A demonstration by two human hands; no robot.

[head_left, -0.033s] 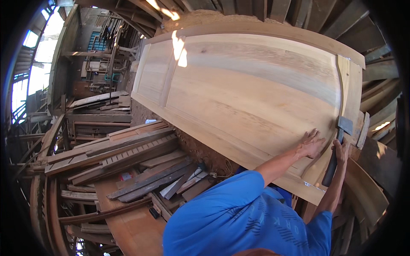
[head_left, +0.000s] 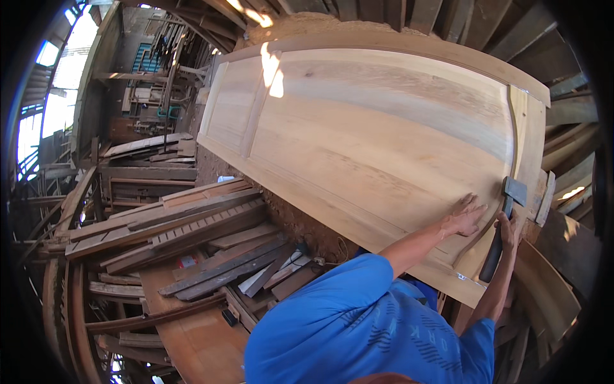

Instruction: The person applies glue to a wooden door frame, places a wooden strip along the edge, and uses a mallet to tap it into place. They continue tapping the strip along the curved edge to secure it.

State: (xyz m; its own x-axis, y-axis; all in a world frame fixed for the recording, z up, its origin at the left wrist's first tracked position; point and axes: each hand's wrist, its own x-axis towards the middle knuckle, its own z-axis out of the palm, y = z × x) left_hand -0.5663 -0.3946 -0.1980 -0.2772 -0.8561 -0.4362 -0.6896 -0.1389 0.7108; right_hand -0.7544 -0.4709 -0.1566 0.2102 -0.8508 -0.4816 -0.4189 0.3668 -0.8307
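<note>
A large pale wooden door panel (head_left: 384,144) with raised framing lies flat before me. My left hand (head_left: 465,216) rests on its surface near the right end, palm down with the fingers spread. At that end, my right hand (head_left: 508,230) is wrapped around a hammer (head_left: 493,253). Its grey head points away from me, and its dark handle runs back beneath my fingers, partly hidden by them. The hammer is over the door's end rail (head_left: 526,144), beside a curved moulding edge; whether its head touches the wood I cannot tell.
Stacked boards (head_left: 192,217) and loose offcuts (head_left: 224,275) lie to the left of the door. Planks (head_left: 441,22) lean beyond its far edge. Curved boards (head_left: 547,291) stand close by my right arm. A small metal fitting (head_left: 462,277) sits on the door's near corner.
</note>
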